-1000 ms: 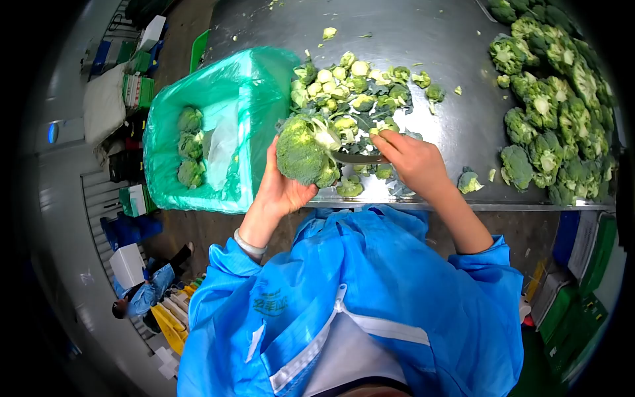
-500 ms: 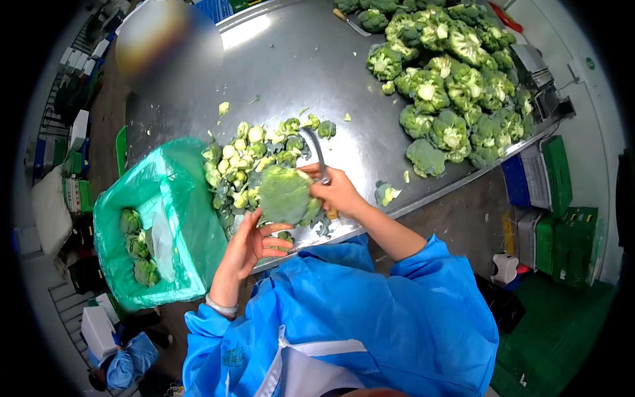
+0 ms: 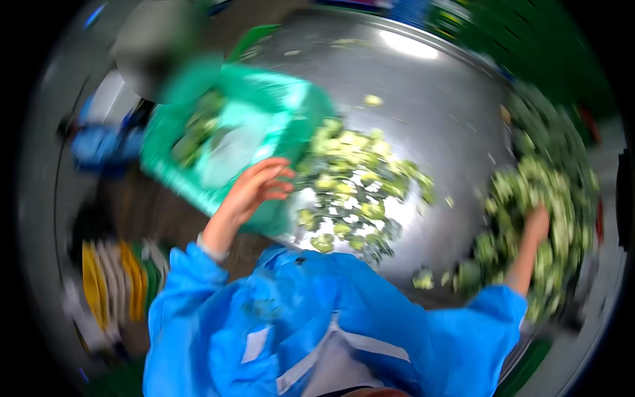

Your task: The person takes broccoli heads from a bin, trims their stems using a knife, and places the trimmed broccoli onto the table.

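My left hand [image 3: 254, 185] is raised at the near right side of a crate lined with green plastic [image 3: 305, 99], fingers apart, holding nothing. Inside the liner lie several broccoli heads [image 3: 198, 129], blurred, beside a pale translucent sheet [image 3: 231, 155]. My right hand [image 3: 537, 221] reaches far out to the right, onto a big pile of broccoli [image 3: 555, 175]. Its fingers are smeared by motion and partly lost among the heads, so its grip is unclear. Between the hands, cut stalks and small florets [image 3: 357, 155] are scattered. I cannot make out the curved knife.
The steel table [image 3: 430, 99] carries the trimmings and the pile. A small broccoli piece [image 3: 423, 278] lies near its front edge. Left of the crate is a person in blue [image 3: 106, 145]. Yellow, grey and green crates [image 3: 122, 281] stand at lower left.
My view has swung left. The broccoli head and curved knife at my hands are no longer seen there. My right hand has moved right to the pile; my left is beside the lined crate.
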### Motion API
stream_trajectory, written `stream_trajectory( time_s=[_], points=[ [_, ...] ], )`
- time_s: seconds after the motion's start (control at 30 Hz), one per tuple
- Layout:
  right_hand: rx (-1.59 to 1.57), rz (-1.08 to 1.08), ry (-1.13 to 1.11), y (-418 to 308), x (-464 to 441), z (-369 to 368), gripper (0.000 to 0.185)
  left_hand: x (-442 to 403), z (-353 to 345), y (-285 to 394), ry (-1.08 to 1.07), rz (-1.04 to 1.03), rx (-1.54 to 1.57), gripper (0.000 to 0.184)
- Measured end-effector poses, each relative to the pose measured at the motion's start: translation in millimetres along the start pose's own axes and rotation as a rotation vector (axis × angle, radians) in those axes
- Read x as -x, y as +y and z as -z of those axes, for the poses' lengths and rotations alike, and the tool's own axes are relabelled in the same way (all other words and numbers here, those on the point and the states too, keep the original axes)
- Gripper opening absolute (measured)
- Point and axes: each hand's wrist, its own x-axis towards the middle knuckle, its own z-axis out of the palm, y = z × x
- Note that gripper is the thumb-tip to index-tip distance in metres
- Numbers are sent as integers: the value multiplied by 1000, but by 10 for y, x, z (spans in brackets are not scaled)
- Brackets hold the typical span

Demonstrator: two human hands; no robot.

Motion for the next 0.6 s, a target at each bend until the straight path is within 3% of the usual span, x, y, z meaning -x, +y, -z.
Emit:
stream_trajectory(
  time_s=[0.03,0.07,0.1,0.23,0.3,0.33,0.43,0.53,0.57,0.6],
  points=[
    [133,135,59,150,-24,-153,36,30,178,62,27,-26,-18,38],
    [133,68,-88,272,-234,-410,35,61,386,123,98,-67,-31,36],
    [190,-40,-228,96,-167,-222,35,71,601,202,149,-93,-50,35],
    [145,7,-118,143,-83,-313,37,33,1731,350,515,-204,-215,33],
    [144,54,-76,76,13,-166,38,-161,2364,313,767,-200,-559,34],
    [59,81,-7,65,68,-149,39,-315,2813,199,770,-201,-715,42],
    [4,149,-125,-599,680,433,37,-858,3244,149,727,-64,-1192,61],
    [-309,485,39,-1004,1276,358,31,-1504,3374,-163,621,51,-1109,91],
    [-433,568,-25,-1273,1530,464,33,-1692,3424,-304,550,80,-1105,97],
    [-518,577,-138,-1478,1745,498,35,-1826,3355,-412,639,102,-1078,91]
  ],
)
